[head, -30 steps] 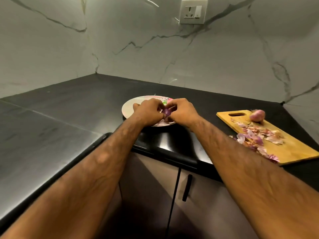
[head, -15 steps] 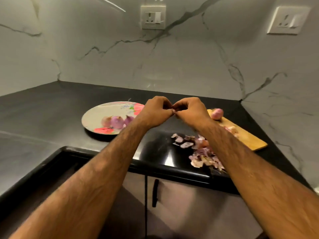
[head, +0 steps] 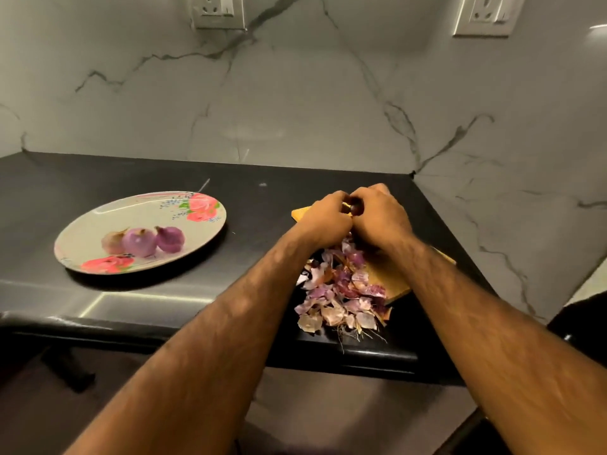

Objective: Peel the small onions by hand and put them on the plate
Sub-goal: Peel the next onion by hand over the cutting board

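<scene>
My left hand (head: 323, 220) and my right hand (head: 377, 215) meet above the wooden cutting board (head: 392, 274), fingers curled round a small dark onion (head: 354, 205) held between them. Most of that onion is hidden by my fingers. Three peeled purple onions (head: 143, 241) lie together on the flowered plate (head: 98, 221) at the left of the black counter. A heap of onion skins (head: 341, 297) spreads from the board to the counter's front edge, below my hands.
The black counter (head: 256, 205) ends at a marble wall behind and on the right. Two wall sockets (head: 218, 9) sit high on the wall. Below the counter's front edge are dark cabinet fronts.
My hands have moved right from the plate to above the cutting board, and the view followed. The onion that lay on the board is now between my fingers.
</scene>
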